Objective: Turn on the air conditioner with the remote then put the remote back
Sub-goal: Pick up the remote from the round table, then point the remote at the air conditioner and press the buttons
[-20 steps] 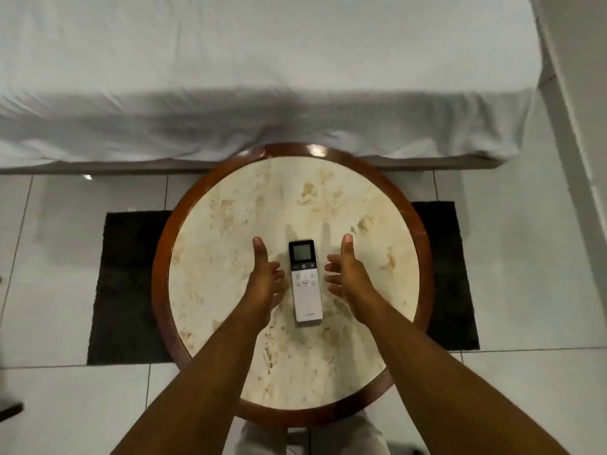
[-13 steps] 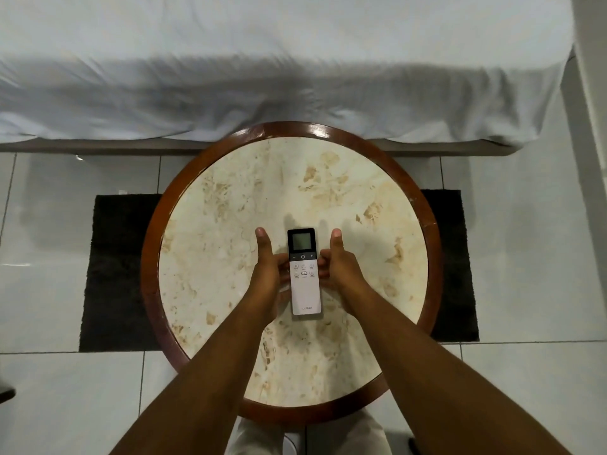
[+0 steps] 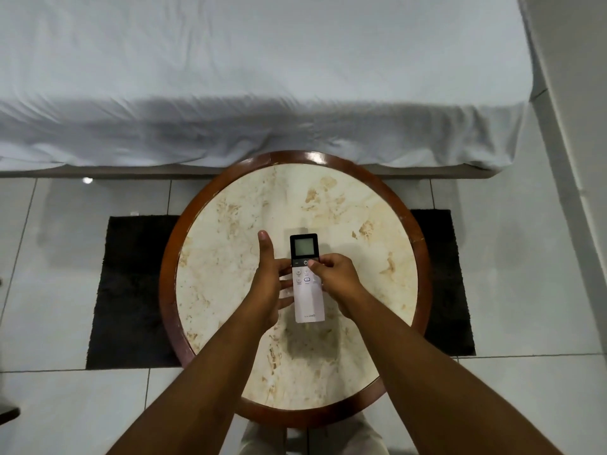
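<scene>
A white remote point(image 3: 308, 300) with a dark screen end lies lengthwise near the middle of the round marble table point(image 3: 230, 224). My right hand point(image 3: 335, 277) grips the remote's right edge, its thumb resting on the dark button strip near the power button. My left hand point(image 3: 271, 277) touches the remote's left edge with its fingers, thumb pointing up and away. Whether the remote is lifted off the table I cannot tell. No air conditioner is in view.
The table has a dark wooden rim point(image 3: 167, 274) and stands on a black rug point(image 3: 131, 290) on white floor tiles. A bed with a white sheet point(image 3: 262, 77) runs along the far side. A white wall point(image 3: 571, 159) is at the right.
Both hands closed in from either side of the remote onto its edges. My right thumb has come over onto the button strip.
</scene>
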